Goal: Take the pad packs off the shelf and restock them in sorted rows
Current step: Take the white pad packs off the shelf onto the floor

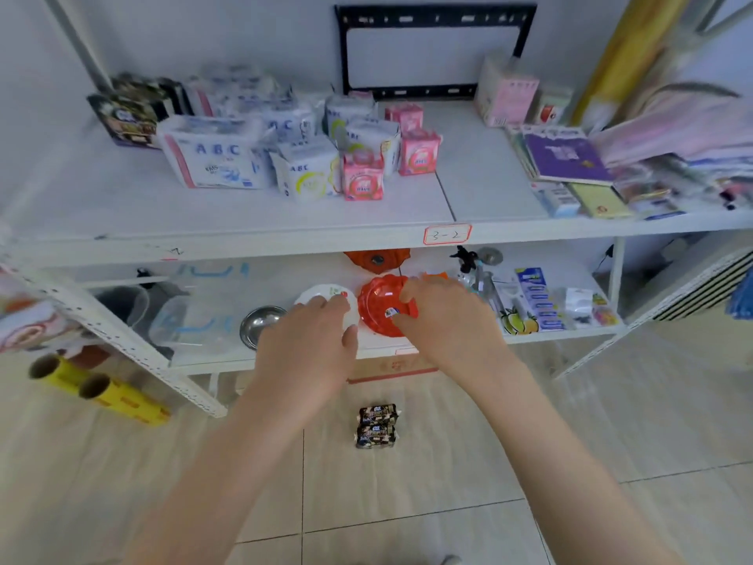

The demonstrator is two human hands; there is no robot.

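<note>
pad packs (228, 157) sit on the upper shelf (102, 205) while left hand (311, 340) and right hand (444, 316) hover loosely curled, apparently empty.

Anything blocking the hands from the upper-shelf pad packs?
Nothing visible. Left hand and right hand hover before the lower shelf; the white and pink plastic pad packs sit above, bare white shelf board in front.

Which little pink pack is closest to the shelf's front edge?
The front pink pack, beside the white ABC pack. The pink pack to its right and the rearmost pink pack sit farther back.
</note>
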